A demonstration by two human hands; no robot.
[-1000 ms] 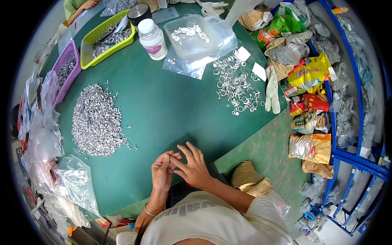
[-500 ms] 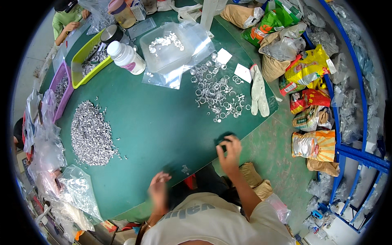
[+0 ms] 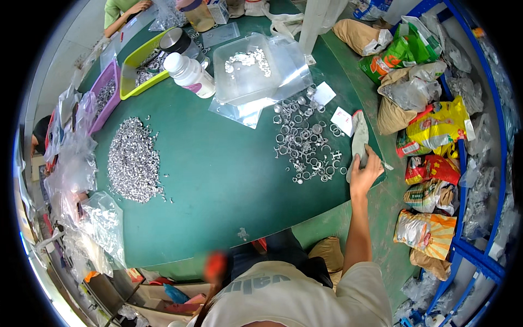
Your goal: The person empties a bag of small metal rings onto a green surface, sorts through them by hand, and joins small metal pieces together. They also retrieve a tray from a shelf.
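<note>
At the right end of the green table, my right hand [image 3: 366, 170] closes on the lower end of a whitish work glove [image 3: 359, 136], its fingers and thumb pressed to the cloth. Left of the glove lies a loose spread of silvery rings and ring-shaped parts [image 3: 306, 139]. My left hand [image 3: 215, 267] hangs low by the table's front edge, smeared by motion and reddish. Its fingers cannot be made out, nor whether it holds anything.
A heap of small silvery pieces [image 3: 133, 161] covers the table's left. Behind stand a green bin [image 3: 128, 87], purple bin [image 3: 102, 121], white bottle [image 3: 192, 76] and clear tray [image 3: 220, 87]. Blue shelving [image 3: 479, 253] and filled bags [image 3: 425, 231] flank the right. Another person's arm [image 3: 122, 22] shows far left.
My right hand has moved right and away from me, from the front edge to the glove, which looks narrower. The dark object beside it no longer shows. My left hand has dropped nearer my body.
</note>
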